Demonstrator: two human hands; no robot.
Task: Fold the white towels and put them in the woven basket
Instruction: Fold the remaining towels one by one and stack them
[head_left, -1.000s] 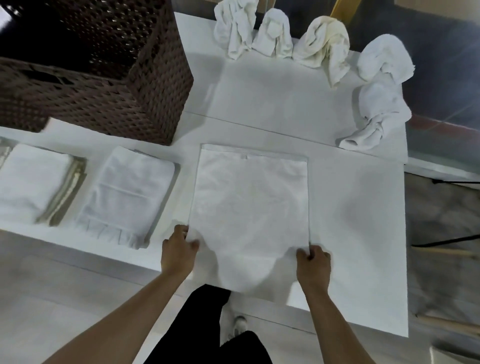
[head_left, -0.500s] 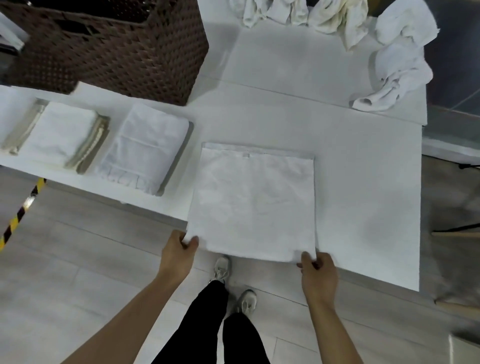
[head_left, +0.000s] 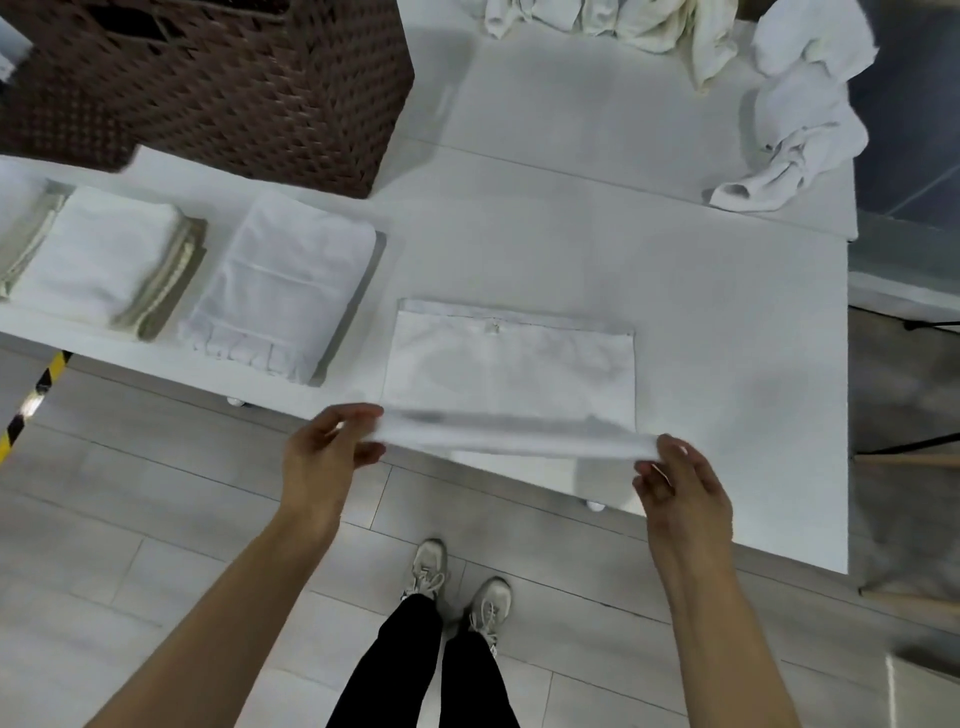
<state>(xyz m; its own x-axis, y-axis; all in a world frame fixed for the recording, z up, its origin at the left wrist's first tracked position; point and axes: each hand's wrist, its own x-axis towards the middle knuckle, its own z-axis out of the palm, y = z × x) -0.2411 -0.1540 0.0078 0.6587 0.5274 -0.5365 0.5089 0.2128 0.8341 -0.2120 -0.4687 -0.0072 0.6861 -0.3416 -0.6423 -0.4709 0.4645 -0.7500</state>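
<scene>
The left hand (head_left: 332, 457) pinches the near-left corner of the white towel (head_left: 511, 371) between thumb and fingers, and the right hand (head_left: 680, 483) pinches the near-right corner, so the near hem hangs lifted between them, just off the table edge (head_left: 727, 540). The rest of the towel lies flat on the table, its far hem running left to right, parallel to the lifted hem and straight ahead of both hands. Judged from this, the fold goes forward, near hem onto far hem; the woven basket (head_left: 249, 88) stands beyond the towel to the left, nearer the left hand.
</scene>
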